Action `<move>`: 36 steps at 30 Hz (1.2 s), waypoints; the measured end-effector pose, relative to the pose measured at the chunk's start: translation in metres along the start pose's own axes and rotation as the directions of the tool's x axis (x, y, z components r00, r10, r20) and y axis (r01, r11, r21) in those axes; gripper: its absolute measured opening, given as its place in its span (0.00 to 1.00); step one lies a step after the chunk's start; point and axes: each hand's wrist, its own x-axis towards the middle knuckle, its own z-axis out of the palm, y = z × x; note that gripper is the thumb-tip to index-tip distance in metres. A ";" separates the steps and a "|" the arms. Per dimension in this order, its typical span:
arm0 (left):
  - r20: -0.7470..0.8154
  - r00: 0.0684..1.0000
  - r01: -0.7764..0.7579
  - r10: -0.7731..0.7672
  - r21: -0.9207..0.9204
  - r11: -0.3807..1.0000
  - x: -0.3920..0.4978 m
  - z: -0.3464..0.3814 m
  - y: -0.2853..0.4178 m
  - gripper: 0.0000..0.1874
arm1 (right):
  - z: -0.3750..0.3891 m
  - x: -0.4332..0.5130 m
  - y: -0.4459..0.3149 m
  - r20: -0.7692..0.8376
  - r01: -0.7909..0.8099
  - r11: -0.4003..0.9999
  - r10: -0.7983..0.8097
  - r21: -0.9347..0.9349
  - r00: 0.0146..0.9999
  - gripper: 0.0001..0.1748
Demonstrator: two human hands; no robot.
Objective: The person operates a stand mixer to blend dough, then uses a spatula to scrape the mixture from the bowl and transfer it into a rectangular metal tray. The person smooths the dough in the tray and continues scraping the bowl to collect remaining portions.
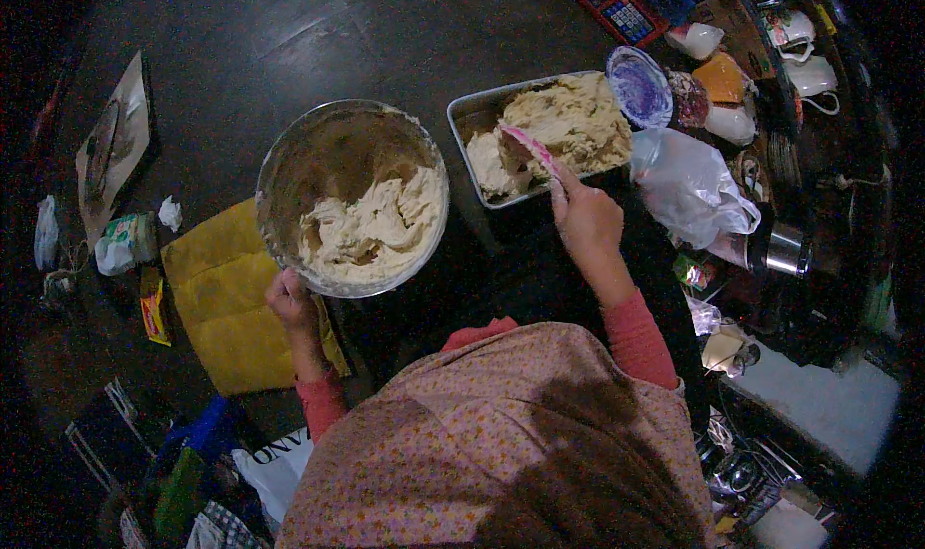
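Note:
My left hand (pixel 290 296) grips the near-left rim of a large round metal bowl (pixel 318 141), tilted a little, with pale, thick dough (pixel 376 220) heaped in its lower right part. My right hand (pixel 589 213) holds a pink spatula (pixel 531 147) by its handle. Its blade dips into a rectangular metal tray (pixel 462 141) with a light rim. Lumpy dough (pixel 571 123) fills the right part of the tray, and a smaller smooth lump (pixel 495 166) lies at its left end. Brown tray bottom shows at the upper left corner.
Yellow folded paper (pixel 238 289) lies partly beneath the bowl. Close to the tray's right end are a purple-white lid (pixel 639 87) and a clear plastic bag (pixel 694 180). A red scale (pixel 621 14) stands at the back, mugs (pixel 809 76) at far right, a green-white packet (pixel 126 244) at left.

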 end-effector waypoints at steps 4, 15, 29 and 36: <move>0.078 0.992 0.114 -0.102 -0.159 0.981 0.006 -0.001 0.004 0.28 | 0.032 0.000 -0.035 0.203 0.047 0.998 -0.039 -0.036 0.978 0.19; 0.057 0.993 0.114 -0.105 -0.186 0.976 0.007 0.010 0.006 0.26 | -0.034 -0.023 -0.005 0.042 -0.002 1.000 0.003 -0.023 0.999 0.17; 0.118 0.988 0.115 -0.099 -0.134 0.984 0.013 0.000 0.040 0.23 | -0.032 0.008 0.016 0.019 0.065 0.998 -0.065 0.000 0.998 0.20; 0.164 0.983 -0.072 0.085 -0.082 0.994 0.035 0.002 0.093 0.18 | -0.106 -0.008 -0.036 -0.021 0.371 0.853 -0.391 0.367 0.920 0.17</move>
